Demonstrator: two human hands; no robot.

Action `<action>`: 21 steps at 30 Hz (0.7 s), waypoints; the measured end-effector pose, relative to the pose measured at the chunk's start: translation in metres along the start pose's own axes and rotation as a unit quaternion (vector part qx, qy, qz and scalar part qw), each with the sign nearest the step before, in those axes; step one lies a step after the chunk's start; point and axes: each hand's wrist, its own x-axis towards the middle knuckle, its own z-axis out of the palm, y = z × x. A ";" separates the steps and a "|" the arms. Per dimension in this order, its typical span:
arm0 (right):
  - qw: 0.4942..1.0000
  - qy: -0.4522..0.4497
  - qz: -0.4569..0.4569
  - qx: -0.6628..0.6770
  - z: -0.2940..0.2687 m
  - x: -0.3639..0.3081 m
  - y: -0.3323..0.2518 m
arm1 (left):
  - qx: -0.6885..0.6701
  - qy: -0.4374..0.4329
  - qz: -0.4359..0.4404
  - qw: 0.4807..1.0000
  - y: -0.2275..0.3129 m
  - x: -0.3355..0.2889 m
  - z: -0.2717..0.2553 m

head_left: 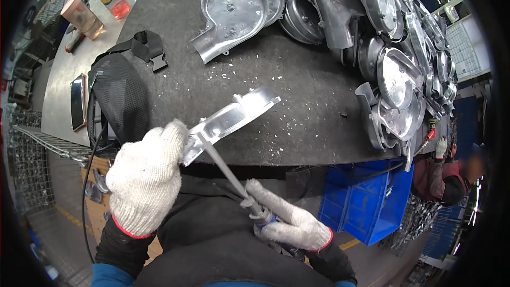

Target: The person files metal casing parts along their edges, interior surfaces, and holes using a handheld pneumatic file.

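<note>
My left hand (pixel 147 176), in a white knit glove with a red cuff, is closed on the near left end of a silvery cast metal part (pixel 234 116). The part is held tilted over the table's front edge, its far end pointing up and right. My right hand (pixel 291 221), gloved the same way, wraps round a handheld power tool (pixel 259 213) with a long flat grey blade, perhaps a file (pixel 223 167). The blade's tip meets the part's edge near my left fingers. The lower body of the tool is partly hidden by my hand.
Metal shavings lie on the dark tabletop (pixel 297 101). Many cast housings (pixel 393 74) are heaped at the right, with one housing (pixel 234 13) at the back. A black bag (pixel 119 95), a phone (pixel 78 102) and a cup (pixel 82 16) are at left. Blue bins (pixel 366 202) stand at right; a co-worker's arm (pixel 438 167) shows beyond.
</note>
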 end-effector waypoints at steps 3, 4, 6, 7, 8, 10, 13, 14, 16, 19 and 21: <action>0.999 0.002 0.044 -0.004 0.001 -0.002 -0.004 | 0.012 0.004 -0.008 1.000 0.000 -0.002 0.002; 1.000 0.012 0.002 -0.023 0.000 -0.002 -0.002 | -0.001 0.001 -0.008 1.000 -0.001 0.000 0.000; 0.999 0.024 0.018 -0.039 -0.002 -0.004 -0.004 | -0.014 -0.003 -0.007 1.000 -0.002 -0.001 0.000; 0.997 0.037 0.034 -0.058 -0.002 -0.004 -0.006 | 0.000 0.012 -0.002 1.000 -0.003 -0.003 0.002; 0.985 0.050 -0.025 -0.165 0.000 -0.004 -0.010 | 0.013 0.028 0.005 1.000 -0.003 -0.003 0.003; 0.939 0.097 -0.071 -0.323 0.009 -0.006 -0.004 | 0.024 0.031 0.004 0.999 0.001 -0.001 0.003; 0.815 0.183 -0.056 -0.546 0.035 -0.008 -0.021 | 0.047 0.041 0.017 0.998 0.001 0.000 0.004; 0.744 0.209 -0.061 -0.631 0.040 -0.008 -0.025 | 0.058 0.053 0.033 0.996 0.000 0.000 0.004; 0.631 0.244 -0.067 -0.734 0.039 -0.010 -0.015 | 0.048 0.059 0.039 0.996 -0.001 0.000 0.005; 0.646 0.238 -0.033 -0.725 0.036 -0.005 -0.022 | 0.033 0.064 0.037 0.997 -0.004 0.000 0.006; 0.685 0.249 -0.055 -0.682 0.033 -0.006 -0.021 | 0.025 0.059 0.034 0.997 -0.004 0.000 0.006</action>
